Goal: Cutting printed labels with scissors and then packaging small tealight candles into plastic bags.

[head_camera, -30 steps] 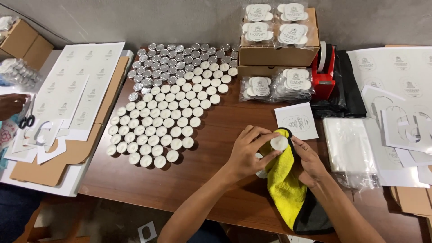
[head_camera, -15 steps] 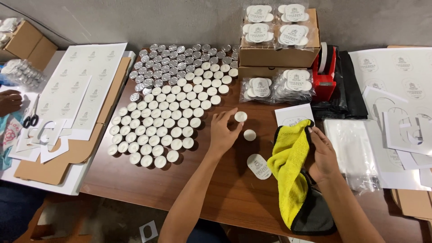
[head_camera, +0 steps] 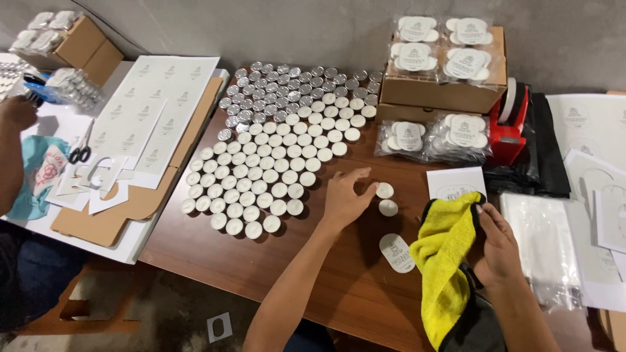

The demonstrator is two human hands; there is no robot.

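My left hand (head_camera: 344,199) lies flat on the brown table (head_camera: 208,254), fingers spread, its fingertips touching a small white tealight (head_camera: 385,190). A second tealight (head_camera: 388,208) sits just below it. An oval white label (head_camera: 396,252) lies on the table nearer to me. My right hand (head_camera: 497,244) rests on the edge of a yellow cloth (head_camera: 447,261) and pinches it. The cloth drapes over something dark near the table's front edge.
A large cluster of tealights (head_camera: 274,156) covers the table's left half. Cardboard boxes topped with bagged tealights (head_camera: 443,65) stand at the back, with a red tape dispenser (head_camera: 512,127) beside them. Sticker sheets (head_camera: 143,117) and scissors (head_camera: 81,151) lie left, near another person's hand (head_camera: 18,112).
My hands, which held a tealight together over the cloth, have parted. The left hand moved left and set the tealight on the table. The right hand dropped onto the cloth.
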